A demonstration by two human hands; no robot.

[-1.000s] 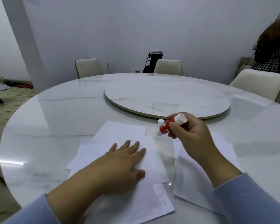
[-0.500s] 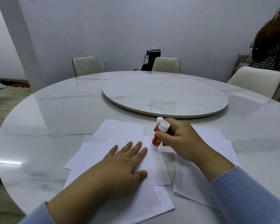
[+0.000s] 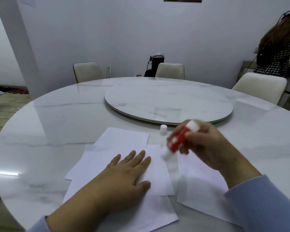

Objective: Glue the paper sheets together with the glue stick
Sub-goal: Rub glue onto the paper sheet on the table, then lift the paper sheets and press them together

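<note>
Several white paper sheets point(image 3: 124, 141) lie overlapped on the marble table point(image 3: 57, 124) near its front edge. My left hand point(image 3: 124, 174) lies flat on the top sheet, fingers spread, pressing it down. Another sheet point(image 3: 196, 190) lies to the right, under my right arm. My right hand point(image 3: 208, 148) holds the red glue stick point(image 3: 177, 141), tilted with its white tip down at the top sheet's right edge; it is blurred by motion. The white cap point(image 3: 163, 129) stands on the table just behind the sheets.
A round marble turntable point(image 3: 167, 102) sits in the table's middle. Cream chairs point(image 3: 170, 71) stand around the far side. A person in a checked top point(image 3: 278, 52) stands at the far right. A black object sits behind the far chair.
My right hand first brought the glue stick down toward the top sheet's upper right corner, then swept it right and toward me along the sheet's edge. My left hand stays flat on the sheet.
</note>
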